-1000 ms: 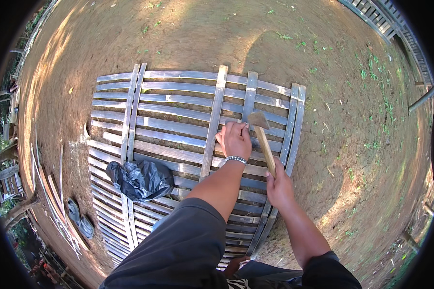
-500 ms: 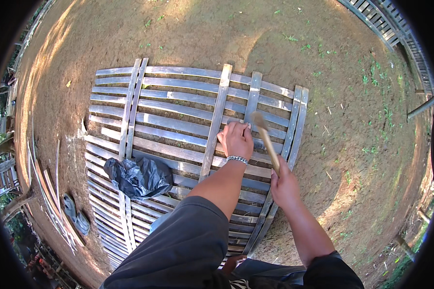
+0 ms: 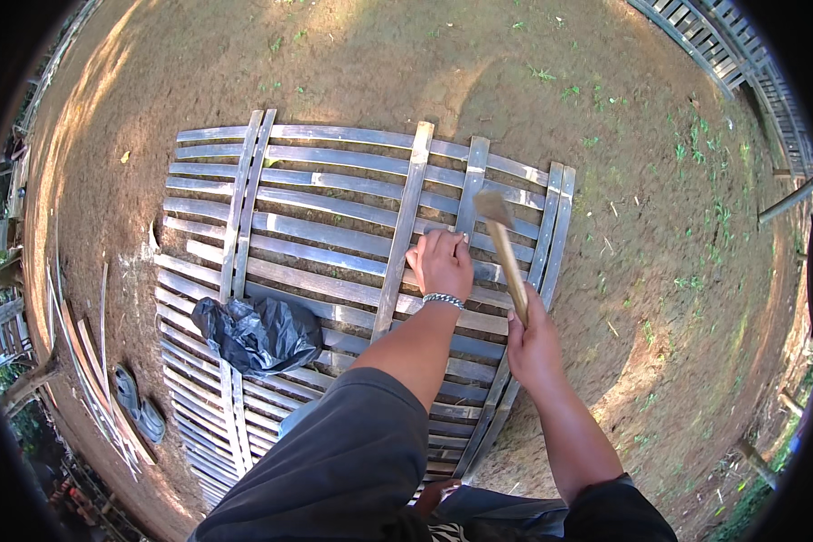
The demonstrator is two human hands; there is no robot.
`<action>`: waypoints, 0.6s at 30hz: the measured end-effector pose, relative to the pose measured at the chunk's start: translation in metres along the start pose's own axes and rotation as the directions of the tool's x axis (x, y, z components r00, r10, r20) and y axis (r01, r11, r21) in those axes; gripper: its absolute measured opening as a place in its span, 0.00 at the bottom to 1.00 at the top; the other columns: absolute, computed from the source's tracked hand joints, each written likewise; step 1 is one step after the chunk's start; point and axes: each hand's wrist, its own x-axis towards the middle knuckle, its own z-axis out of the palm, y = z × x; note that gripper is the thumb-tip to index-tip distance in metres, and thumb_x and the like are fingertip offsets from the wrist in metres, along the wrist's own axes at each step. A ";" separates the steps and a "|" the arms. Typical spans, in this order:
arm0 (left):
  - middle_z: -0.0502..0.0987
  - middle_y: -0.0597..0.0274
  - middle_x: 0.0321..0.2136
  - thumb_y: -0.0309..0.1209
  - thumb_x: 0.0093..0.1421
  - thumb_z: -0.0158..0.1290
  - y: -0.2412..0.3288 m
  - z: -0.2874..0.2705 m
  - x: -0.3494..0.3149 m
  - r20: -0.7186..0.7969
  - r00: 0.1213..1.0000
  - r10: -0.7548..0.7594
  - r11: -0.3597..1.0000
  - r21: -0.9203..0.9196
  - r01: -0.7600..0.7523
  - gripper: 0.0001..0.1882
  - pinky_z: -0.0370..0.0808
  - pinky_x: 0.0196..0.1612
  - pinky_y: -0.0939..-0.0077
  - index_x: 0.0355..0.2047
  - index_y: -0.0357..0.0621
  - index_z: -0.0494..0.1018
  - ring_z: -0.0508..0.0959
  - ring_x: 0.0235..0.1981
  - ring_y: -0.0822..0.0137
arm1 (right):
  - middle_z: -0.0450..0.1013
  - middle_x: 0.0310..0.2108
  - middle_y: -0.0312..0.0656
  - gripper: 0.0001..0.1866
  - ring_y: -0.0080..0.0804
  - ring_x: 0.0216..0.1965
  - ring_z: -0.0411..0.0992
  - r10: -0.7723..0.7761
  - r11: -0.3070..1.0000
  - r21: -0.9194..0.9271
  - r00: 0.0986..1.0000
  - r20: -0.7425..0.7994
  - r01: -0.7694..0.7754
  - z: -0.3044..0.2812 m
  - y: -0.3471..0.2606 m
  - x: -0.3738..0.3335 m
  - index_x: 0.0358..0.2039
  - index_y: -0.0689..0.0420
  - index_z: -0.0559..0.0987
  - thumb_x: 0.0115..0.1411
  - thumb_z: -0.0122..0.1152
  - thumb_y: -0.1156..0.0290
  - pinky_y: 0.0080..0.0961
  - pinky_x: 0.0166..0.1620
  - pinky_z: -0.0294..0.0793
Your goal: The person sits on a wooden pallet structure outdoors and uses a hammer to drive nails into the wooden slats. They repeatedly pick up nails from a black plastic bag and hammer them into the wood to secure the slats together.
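A slatted wooden panel (image 3: pixel 334 242), made of long narrow strips crossed by several battens, lies on the ground before me. My right hand (image 3: pixel 535 348) grips the wooden handle of a hammer (image 3: pixel 515 271). Its slightly blurred head hangs over the panel, just right of a short batten (image 3: pixel 475 167) and apart from my other hand. My left hand (image 3: pixel 443 265), with a chain bracelet at the wrist, rests on the panel at that batten's near end. Its fingers are curled together, and whatever they pinch is too small or hidden to make out.
A crumpled black plastic bag (image 3: pixel 257 334) lies on the panel's left part. Left of the panel are loose wooden strips (image 3: pixel 99 379) and a pair of dark shoes (image 3: pixel 140 405) on the bare earth. Slatted fencing (image 3: pixel 696 36) stands at the far right.
The hammer head has swung up and slightly right, away from my left hand. My left hand keeps its place on the panel.
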 end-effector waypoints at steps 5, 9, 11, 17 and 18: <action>0.80 0.65 0.38 0.30 0.59 0.60 0.000 -0.002 -0.001 0.029 1.000 -0.012 1.000 0.010 0.012 0.02 0.64 0.52 0.58 0.34 0.51 0.80 0.77 0.45 0.60 | 0.78 0.46 0.64 0.27 0.67 0.46 0.78 0.107 0.987 -0.134 0.988 0.112 -0.091 0.004 0.009 -0.004 0.68 0.54 0.65 0.69 0.55 0.72 0.53 0.46 0.79; 0.80 0.65 0.38 0.30 0.59 0.59 -0.001 -0.001 -0.001 0.016 1.000 0.007 1.000 0.011 -0.007 0.03 0.64 0.52 0.58 0.34 0.51 0.80 0.77 0.46 0.60 | 0.78 0.45 0.64 0.27 0.67 0.45 0.78 0.030 0.998 0.055 0.999 -0.032 -0.029 0.004 0.012 -0.007 0.68 0.54 0.65 0.69 0.55 0.72 0.54 0.45 0.79; 0.80 0.65 0.38 0.30 0.59 0.59 -0.001 -0.001 -0.001 0.022 1.000 0.002 1.000 0.022 -0.002 0.03 0.65 0.53 0.58 0.34 0.51 0.80 0.77 0.47 0.60 | 0.78 0.46 0.64 0.27 0.67 0.45 0.78 -0.011 0.998 0.062 0.997 -0.072 0.015 0.008 0.011 -0.011 0.68 0.55 0.64 0.69 0.55 0.73 0.54 0.46 0.79; 0.80 0.64 0.37 0.29 0.59 0.60 -0.002 0.000 0.000 -0.008 1.000 0.018 1.000 -0.009 -0.018 0.02 0.64 0.52 0.58 0.33 0.50 0.80 0.77 0.45 0.59 | 0.77 0.47 0.65 0.27 0.67 0.46 0.77 0.088 0.996 -0.034 0.993 0.074 -0.086 0.011 0.011 -0.010 0.67 0.53 0.65 0.68 0.55 0.74 0.54 0.47 0.79; 0.80 0.64 0.36 0.29 0.58 0.60 -0.003 0.001 0.000 -0.036 0.999 0.035 0.999 -0.014 -0.035 0.02 0.64 0.52 0.58 0.32 0.50 0.80 0.78 0.44 0.59 | 0.77 0.47 0.65 0.27 0.67 0.46 0.77 0.037 0.999 0.037 0.999 0.005 -0.037 0.015 0.014 -0.013 0.67 0.53 0.65 0.68 0.55 0.74 0.54 0.47 0.79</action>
